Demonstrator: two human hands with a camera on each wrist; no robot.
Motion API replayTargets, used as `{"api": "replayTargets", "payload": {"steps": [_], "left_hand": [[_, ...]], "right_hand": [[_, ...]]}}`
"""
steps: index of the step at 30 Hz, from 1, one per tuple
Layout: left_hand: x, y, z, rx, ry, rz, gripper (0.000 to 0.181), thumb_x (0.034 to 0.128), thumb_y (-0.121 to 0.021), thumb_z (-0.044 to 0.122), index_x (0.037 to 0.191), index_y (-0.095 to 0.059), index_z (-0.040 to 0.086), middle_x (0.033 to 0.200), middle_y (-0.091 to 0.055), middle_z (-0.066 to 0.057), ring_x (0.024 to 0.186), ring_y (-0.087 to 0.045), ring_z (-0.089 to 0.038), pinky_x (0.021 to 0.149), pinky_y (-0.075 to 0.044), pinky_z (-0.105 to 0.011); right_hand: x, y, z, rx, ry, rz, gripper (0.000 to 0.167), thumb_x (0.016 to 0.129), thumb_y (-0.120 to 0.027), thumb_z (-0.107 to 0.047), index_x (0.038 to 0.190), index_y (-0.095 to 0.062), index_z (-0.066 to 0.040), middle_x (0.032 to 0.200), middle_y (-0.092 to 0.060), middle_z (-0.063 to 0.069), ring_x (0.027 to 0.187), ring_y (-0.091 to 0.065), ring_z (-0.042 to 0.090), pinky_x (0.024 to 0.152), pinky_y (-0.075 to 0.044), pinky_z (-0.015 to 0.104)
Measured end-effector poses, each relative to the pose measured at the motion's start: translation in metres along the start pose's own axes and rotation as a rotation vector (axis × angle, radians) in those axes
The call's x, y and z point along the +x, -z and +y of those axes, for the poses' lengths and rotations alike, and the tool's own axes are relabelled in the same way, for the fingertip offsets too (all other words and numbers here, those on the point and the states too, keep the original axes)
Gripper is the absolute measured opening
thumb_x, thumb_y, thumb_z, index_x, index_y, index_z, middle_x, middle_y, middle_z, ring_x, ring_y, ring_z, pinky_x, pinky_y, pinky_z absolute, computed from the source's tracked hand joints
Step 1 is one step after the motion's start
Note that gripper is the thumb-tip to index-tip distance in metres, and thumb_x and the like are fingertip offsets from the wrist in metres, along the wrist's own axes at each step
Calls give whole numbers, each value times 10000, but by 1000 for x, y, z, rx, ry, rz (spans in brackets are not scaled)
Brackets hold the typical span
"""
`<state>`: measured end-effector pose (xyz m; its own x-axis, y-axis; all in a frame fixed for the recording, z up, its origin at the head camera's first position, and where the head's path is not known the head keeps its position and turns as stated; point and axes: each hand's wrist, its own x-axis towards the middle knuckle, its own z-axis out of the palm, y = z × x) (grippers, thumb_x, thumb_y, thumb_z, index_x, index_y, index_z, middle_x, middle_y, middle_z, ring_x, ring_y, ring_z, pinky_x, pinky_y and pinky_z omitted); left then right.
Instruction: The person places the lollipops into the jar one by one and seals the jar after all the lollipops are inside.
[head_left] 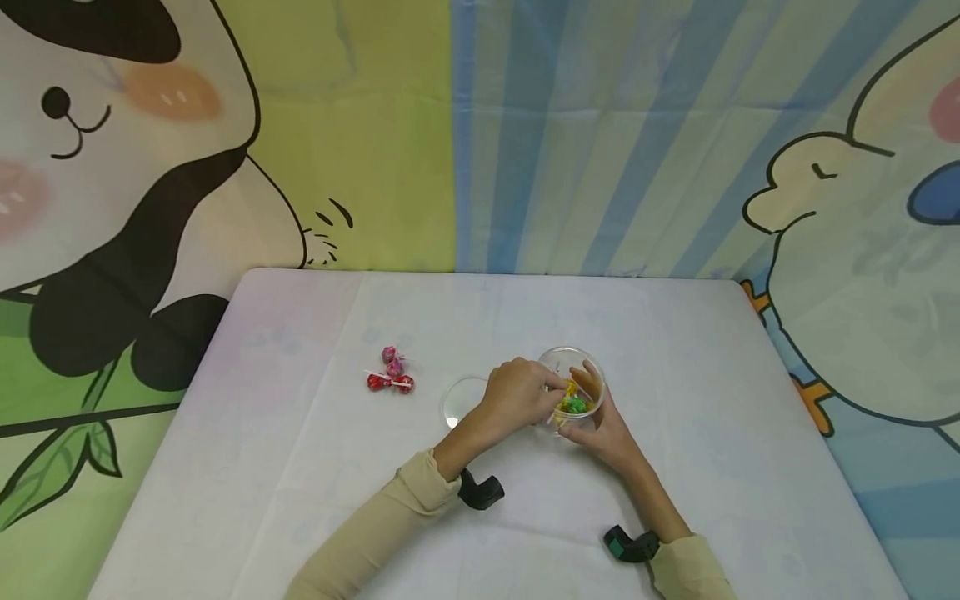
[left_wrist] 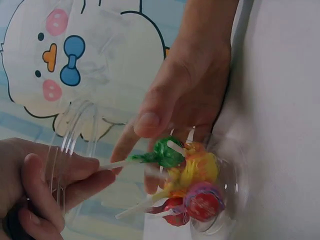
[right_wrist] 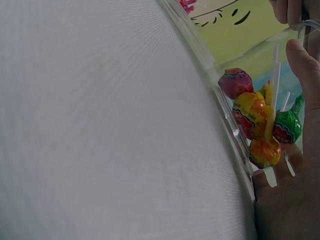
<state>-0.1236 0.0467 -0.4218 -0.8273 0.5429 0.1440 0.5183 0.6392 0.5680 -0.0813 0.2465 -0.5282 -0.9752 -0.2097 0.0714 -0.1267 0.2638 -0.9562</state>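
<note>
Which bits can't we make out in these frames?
Head: right part of the clear lid, hidden behind the left hand.
Head: exact count of lollipops in the container, too small and overlapping.
Left wrist: rest of the left hand, cut off by the left edge.
Right wrist: loose lollipops, cropped by the top edge.

Gonna use the right wrist unit as the landmark: chunky black thing, kinda bent, with a green patch on one end. The right sleeve starts just to its right, plain beige, sorta khaki. Left sleeve is well over to the landmark's left, same colour, with a wrinkly cuff. Left wrist unit, also left of the landmark, looks black and curved. Left hand and right hand, both beyond the landmark, are bare.
</note>
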Motion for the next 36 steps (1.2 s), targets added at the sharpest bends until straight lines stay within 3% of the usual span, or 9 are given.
{"api": "replayTargets", "payload": {"steps": [9,11,14,16,21,23,25,31,36], "left_hand": [[5,6,6,93,46,-93,145,869,-682,235,955,-796,214,817,-760,87,438,-466,-18,384,-310,-167],[6,6,6,117,51,-107,146,880,-664,236,928,-801,220,760,-747,81,453,-457,-31,391,-305,-177],[3,7,6,134,51,-91,172,907,-633,261,959,-793,225,694,-713,69,479,-446,-55,405,-295,-189],[-4,8,4,119,21,-31,188,925,-619,263,1014,-777,214,723,-714,59,528,-509,-66,432,-321,-183],[-33,17,-14,22,-117,266,238,907,-669,175,1136,-725,139,1065,-744,11,810,-716,-96,576,-497,-148],[-48,21,-26,3,-137,366,248,882,-696,129,1129,-722,121,1098,-738,-11,812,-723,-100,580,-506,-139],[-65,24,-39,4,-128,423,261,860,-714,92,1120,-723,111,1093,-738,-20,768,-716,-91,545,-482,-124],[-112,23,-75,63,1,414,316,825,-755,96,1137,-720,125,1083,-741,-15,799,-724,-117,541,-478,-141],[-141,20,-95,79,92,391,336,800,-777,91,1129,-724,131,1070,-741,1,863,-726,-118,606,-538,-196]], "right_hand": [[1,0,1,14,9,0,1018,803,-731,-41,1561,-61,-152,1586,-262,119,1465,-239,377,1042,-269,45],[1,0,0,9,8,5,1018,799,-731,-24,1560,-65,-136,1585,-266,124,1465,-243,371,1043,-267,44],[1,0,-2,1,-6,9,1015,796,-728,-5,1560,-71,-129,1582,-269,141,1458,-263,373,1061,-272,73],[0,-1,-9,-6,-8,8,1005,795,-726,2,1556,-77,-101,1574,-273,174,1443,-279,410,1122,-299,191],[-1,-3,-30,-17,-5,8,979,787,-724,1,1538,-97,-35,1551,-276,247,1407,-287,508,1124,-263,615],[-1,-4,-34,-14,-8,10,971,787,-725,4,1535,-107,-26,1549,-276,257,1407,-283,515,1111,-230,660],[-2,-5,-37,-12,-15,12,969,789,-726,3,1536,-110,-31,1550,-275,255,1411,-279,511,1114,-206,671],[-2,-4,-32,4,-14,11,986,786,-730,3,1546,-106,-71,1569,-264,219,1429,-259,491,1132,-178,653],[-2,-4,-33,22,-22,9,988,784,-728,22,1543,-100,-49,1567,-256,232,1431,-249,490,1142,-175,633]]}}
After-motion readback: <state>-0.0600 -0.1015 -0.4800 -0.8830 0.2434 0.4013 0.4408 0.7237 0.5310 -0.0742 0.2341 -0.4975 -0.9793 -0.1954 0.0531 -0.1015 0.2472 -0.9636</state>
